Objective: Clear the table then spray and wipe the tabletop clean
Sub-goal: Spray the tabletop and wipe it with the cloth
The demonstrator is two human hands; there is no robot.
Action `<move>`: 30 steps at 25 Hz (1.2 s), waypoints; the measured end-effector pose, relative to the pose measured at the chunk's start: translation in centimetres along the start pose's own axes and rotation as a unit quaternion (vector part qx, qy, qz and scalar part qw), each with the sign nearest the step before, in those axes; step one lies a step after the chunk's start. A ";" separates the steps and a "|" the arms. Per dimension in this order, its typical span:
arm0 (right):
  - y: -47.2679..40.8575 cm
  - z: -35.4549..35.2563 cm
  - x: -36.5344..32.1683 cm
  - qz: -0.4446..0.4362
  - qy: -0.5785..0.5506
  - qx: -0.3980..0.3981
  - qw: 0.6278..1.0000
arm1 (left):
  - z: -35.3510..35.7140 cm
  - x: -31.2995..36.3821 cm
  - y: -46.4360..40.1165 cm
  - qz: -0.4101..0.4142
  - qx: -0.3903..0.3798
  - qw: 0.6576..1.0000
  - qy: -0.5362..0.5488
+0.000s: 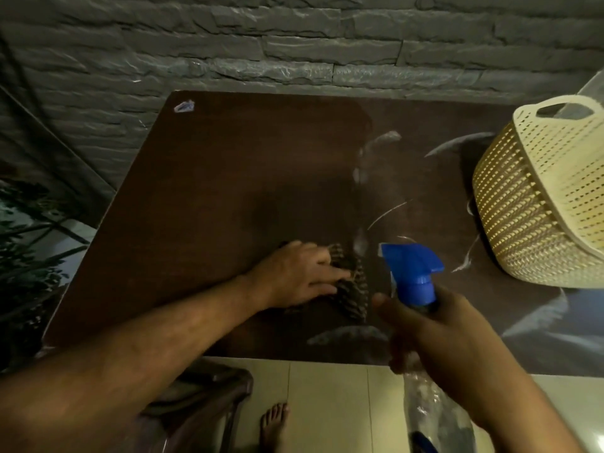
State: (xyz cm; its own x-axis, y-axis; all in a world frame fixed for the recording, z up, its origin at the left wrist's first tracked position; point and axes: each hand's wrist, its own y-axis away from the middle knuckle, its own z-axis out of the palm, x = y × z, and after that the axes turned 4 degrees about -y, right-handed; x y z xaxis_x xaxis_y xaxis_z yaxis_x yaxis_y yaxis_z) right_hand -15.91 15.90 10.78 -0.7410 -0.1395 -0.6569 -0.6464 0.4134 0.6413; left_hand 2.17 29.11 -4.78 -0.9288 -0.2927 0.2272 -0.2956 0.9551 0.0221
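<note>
— What is held?
— A striped cloth (349, 289) is pressed to the tabletop (228, 178) under the left hand (294, 276), fingers spread flat; the spray bottle (421, 322) is gripped by the right hand (434, 335).
— What might be spoiled?
— The wet patch under the basket (536, 197) may be missed unless it is shifted.

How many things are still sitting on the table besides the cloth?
2: a basket at the right edge and a small scrap at the far-left corner. The table's right end is cut off.
</note>
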 end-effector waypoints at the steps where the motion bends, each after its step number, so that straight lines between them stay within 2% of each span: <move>1: 0.4 -0.2 0.2 -0.002 -0.002 -0.005 1.000 | -0.1 -1.3 -0.2 -0.039 0.012 0.999 -0.005; 2: 0.8 -0.2 0.4 -0.005 -0.001 -0.011 1.000 | -0.3 -2.8 -1.0 -0.123 0.040 0.991 -0.015; 4: 1.2 -0.2 1.0 -0.006 0.003 -0.013 1.000 | -0.6 -5.2 -3.7 -0.315 0.094 0.944 -0.032; 5: 1.4 -0.1 1.4 -0.006 0.001 -0.012 1.000 | -0.8 -5.3 -5.1 -0.378 0.102 0.919 -0.037; 6: 1.7 0.0 1.7 -0.006 -0.005 -0.014 1.000 | -0.7 -4.5 -6.0 -0.397 0.100 0.911 -0.042; 7: 1.8 0.1 2.0 -0.005 -0.013 -0.018 1.000 | -0.4 -3.2 -6.2 -0.379 0.092 0.920 -0.042; 8: 2.0 0.2 2.2 -0.002 -0.019 -0.026 0.999 | 0.1 -1.6 -5.4 -0.325 0.072 0.942 -0.039; 10: 2.2 0.5 2.3 -0.002 -0.022 -0.042 0.999 | 0.6 1.1 -1.6 -0.158 0.034 0.986 -0.025; 12: 2.3 0.7 2.5 0.001 -0.016 -0.043 0.999 | 0.5 1.8 1.9 -0.025 0.001 1.000 -0.012; 13: 2.2 0.8 2.7 0.007 -0.011 -0.042 0.999 | 0.6 0.9 2.3 -0.001 0.005 1.000 -0.022; 14: 2.1 0.8 2.7 0.016 -0.004 -0.042 0.999 | 0.5 -0.3 1.7 -0.015 0.018 0.999 -0.034; 15: 1.9 0.9 2.7 0.025 0.003 -0.041 0.999 | 0.1 -1.5 0.2 -0.077 0.034 0.996 -0.041; 17: 1.2 1.3 2.7 0.038 0.015 -0.033 0.999 | -0.6 -4.8 -4.4 -0.239 0.078 0.967 -0.032; 19: 0.7 1.6 2.8 0.044 0.019 -0.029 0.998 | -0.5 -7.0 -8.1 -0.306 0.096 0.947 -0.031; 24: 2.1 3.0 3.2 0.093 0.081 -0.037 0.992 | -0.2 -8.1 -9.5 -0.312 0.108 0.943 -0.024; 30: 4.2 2.5 4.9 0.117 0.056 -0.018 0.991 | 0.7 -3.9 -6.5 -0.290 0.134 0.947 -0.023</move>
State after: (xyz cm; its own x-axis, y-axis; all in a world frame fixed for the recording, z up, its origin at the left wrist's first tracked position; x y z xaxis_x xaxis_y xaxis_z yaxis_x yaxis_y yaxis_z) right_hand -21.81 19.18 9.30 -0.8860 -0.1438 -0.4409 -0.4585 0.4139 0.7864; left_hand 7.53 24.01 -6.52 -0.5994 -0.7726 0.2093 -0.7998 0.5884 -0.1185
